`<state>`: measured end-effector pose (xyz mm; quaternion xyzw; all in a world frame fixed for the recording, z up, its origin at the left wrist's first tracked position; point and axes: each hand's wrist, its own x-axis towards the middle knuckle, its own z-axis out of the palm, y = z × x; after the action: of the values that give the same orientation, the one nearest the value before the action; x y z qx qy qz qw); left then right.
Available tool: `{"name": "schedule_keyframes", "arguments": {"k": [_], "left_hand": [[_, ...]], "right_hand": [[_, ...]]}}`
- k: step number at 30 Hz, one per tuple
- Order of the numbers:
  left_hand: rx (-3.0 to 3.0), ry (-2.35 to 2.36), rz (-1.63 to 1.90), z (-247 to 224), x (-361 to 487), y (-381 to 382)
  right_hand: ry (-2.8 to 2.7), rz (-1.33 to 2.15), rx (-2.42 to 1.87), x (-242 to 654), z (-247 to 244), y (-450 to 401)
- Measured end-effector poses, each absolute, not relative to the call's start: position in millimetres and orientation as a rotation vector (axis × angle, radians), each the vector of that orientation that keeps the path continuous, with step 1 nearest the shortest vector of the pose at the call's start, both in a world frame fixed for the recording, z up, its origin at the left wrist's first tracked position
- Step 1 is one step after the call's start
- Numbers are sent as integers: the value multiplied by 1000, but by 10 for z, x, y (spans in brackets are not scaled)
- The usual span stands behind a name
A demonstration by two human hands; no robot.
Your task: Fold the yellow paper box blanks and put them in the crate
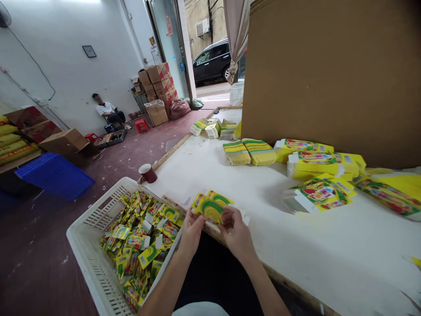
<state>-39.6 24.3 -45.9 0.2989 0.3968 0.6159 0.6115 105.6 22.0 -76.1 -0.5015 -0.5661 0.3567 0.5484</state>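
Observation:
Between my two hands, at the near edge of the white table (210, 169), are a few small yellow-and-green printed cartons (212, 210). My left hand (192, 232) pinches their left side, its thumb on the front. The fingers of my right hand (237, 235) close on the right side. How many cartons overlap there I cannot tell. To the left of my hands stands a white plastic basket (83, 239), heaped with similar small cartons (144, 237).
Flat carton stacks (248, 152) and fanned yellow cartons (324, 193) lie on the table before a tall cardboard sheet (325, 79). A mug (148, 174) stands at the table's left edge. A blue crate (55, 175) is on the floor; a person (110, 112) sits by the wall.

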Motion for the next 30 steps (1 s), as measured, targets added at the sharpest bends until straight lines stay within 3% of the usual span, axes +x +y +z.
{"name": "schedule_keyframes", "arguments": {"k": [7,13,22,27,30], "left_hand": [[422,555,1443,-157,-183,283],[398,782,1604,-119,-145,245],[810,1027,1531,-257,-251,174],[1277,1194,1560,96,-478,147],[1609,1145,1290,250,-541,110]], "right_hand": [[-1377,1029,-948,901,-411,-168],[-1382,1159,-941,813,-413,-208],[-1236,894,-1032,1118,-616,-25],[-1486,335,-1234,1389,-569,-35],[-1768,213,-1127,1402,-498,-98]]}}
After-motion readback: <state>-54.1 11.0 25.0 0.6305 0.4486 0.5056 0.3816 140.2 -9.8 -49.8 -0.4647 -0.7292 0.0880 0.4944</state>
